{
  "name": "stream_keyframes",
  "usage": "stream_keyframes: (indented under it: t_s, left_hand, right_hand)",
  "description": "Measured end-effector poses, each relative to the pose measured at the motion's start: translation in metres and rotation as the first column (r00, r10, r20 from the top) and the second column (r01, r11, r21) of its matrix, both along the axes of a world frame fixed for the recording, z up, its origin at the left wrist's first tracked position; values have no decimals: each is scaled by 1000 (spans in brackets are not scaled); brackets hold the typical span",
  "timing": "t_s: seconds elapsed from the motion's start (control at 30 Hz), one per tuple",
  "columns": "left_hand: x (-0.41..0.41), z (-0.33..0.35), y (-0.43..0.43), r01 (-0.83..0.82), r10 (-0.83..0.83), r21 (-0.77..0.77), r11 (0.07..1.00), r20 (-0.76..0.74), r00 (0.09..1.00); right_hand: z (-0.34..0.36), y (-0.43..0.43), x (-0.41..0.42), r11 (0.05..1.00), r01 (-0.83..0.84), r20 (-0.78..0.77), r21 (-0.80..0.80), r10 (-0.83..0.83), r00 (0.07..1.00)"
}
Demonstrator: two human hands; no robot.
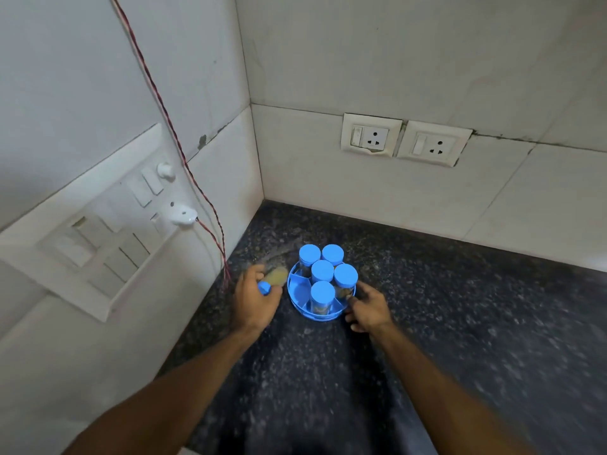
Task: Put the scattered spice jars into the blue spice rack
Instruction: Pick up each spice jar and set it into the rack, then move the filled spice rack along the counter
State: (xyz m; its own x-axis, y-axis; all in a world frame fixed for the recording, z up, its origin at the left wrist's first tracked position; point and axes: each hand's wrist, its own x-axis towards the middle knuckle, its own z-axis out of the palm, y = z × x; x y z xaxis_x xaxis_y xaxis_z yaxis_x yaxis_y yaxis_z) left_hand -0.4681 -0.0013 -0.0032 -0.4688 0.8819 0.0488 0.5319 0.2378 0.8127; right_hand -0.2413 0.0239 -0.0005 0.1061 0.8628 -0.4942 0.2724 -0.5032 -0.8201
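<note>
A round blue spice rack (pixel 297 292) stands on the dark speckled counter near the wall corner. Several clear jars with blue lids stand upright in it, one in the centre (pixel 322 270). An open compartment shows on the rack's left side. My left hand (pixel 254 298) is just left of the rack, closed around a blurred spice jar (pixel 274 279) that lies tilted, its blue lid toward me and its yellowish contents pointing away. My right hand (pixel 368 307) rests against the rack's right rim with fingers curled at the edge.
The black granite counter (pixel 460 323) stretches right and toward me. White tiled walls meet in a corner behind the rack. A switch panel (pixel 108 238) with a white plug and a red twisted cable (pixel 210 231) lies on the left wall. Two sockets (pixel 404 139) sit on the back wall.
</note>
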Motion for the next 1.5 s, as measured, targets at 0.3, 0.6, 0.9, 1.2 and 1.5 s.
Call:
stream_keyframes:
  t_s: [0.3,0.6,0.9,1.2,1.5]
  left_hand:
    - [28,22,-62,9,-38,280,960,97,995]
    - [59,11,-100,330,-318,97,939,-119,941]
    - [90,15,-120,377,-376,64,924,-32,926]
    - [105,32,-118,488,-487,90,868,-29,873]
    - [118,21,-123,471,-474,66,880,33,880]
  right_hand:
    - [-3,-47,21,1000,20,-74,-8,-21,997]
    - [-12,-92,40,996,71,-101,56,-65,993]
    - [-11,-141,77,987,153,-123,49,-146,982]
    - [-5,-174,86,967,254,-124,25,-249,960]
    - [-7,-192,83,945,325,-156,29,-317,936]
